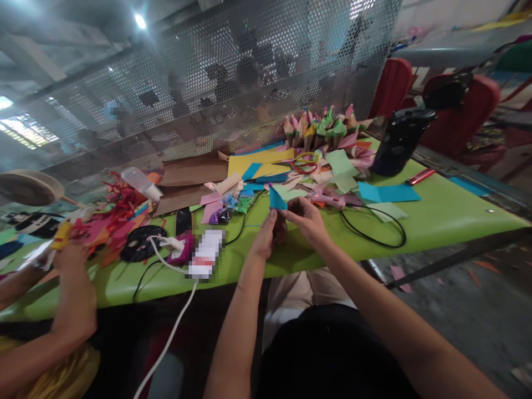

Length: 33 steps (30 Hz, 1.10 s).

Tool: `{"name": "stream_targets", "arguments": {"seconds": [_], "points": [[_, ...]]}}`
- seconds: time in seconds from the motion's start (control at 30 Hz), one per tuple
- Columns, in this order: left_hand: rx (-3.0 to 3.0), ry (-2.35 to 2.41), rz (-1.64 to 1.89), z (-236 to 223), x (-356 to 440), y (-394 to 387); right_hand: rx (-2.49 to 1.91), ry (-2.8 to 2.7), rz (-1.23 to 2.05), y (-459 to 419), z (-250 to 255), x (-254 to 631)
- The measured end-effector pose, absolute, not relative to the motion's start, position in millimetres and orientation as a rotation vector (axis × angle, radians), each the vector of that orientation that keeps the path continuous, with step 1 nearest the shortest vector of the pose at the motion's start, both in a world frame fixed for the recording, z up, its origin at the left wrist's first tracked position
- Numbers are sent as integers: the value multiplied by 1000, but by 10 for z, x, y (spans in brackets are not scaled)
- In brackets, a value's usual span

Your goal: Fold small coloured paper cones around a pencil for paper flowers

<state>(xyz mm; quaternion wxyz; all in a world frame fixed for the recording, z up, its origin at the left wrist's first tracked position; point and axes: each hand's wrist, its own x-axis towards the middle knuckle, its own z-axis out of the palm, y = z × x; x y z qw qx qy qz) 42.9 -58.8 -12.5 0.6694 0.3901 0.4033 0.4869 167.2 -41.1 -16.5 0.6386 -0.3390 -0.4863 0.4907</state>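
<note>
A small folded piece of blue paper [277, 198] with a pointed top is held up between my two hands, over the front part of the green table [440, 219]. My left hand [268, 233] is closed on its lower left side. From the right, my right hand [305, 216] pinches its lower right corner. Just beyond my right hand lies a pink glue gun [328, 198] with a black cord. A larger blue paper strip [388, 192] rests flat farther to the right.
Folded paper cones [328, 127] stand in a cluster at the back, near loose coloured sheets. A dark tumbler [401, 144] stands back right. A phone [206, 254] and a power socket [180, 248] with cables lie to the left. Beside me, a co-worker's hands [68, 255] hold something yellow.
</note>
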Motion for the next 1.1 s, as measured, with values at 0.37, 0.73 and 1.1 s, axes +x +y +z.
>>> {"name": "stream_targets", "arguments": {"seconds": [0.37,0.73,1.1], "points": [[916,817,1020,-77,386,-587,-739,-1121,1138,-424,-171,1685],[839,928,1108,-96,437,-580,-803,-1131,1065,-425,-193,1680],[829,787,940,-120,329,-549,-739,-1142,1136,-408,-217,1681]]}}
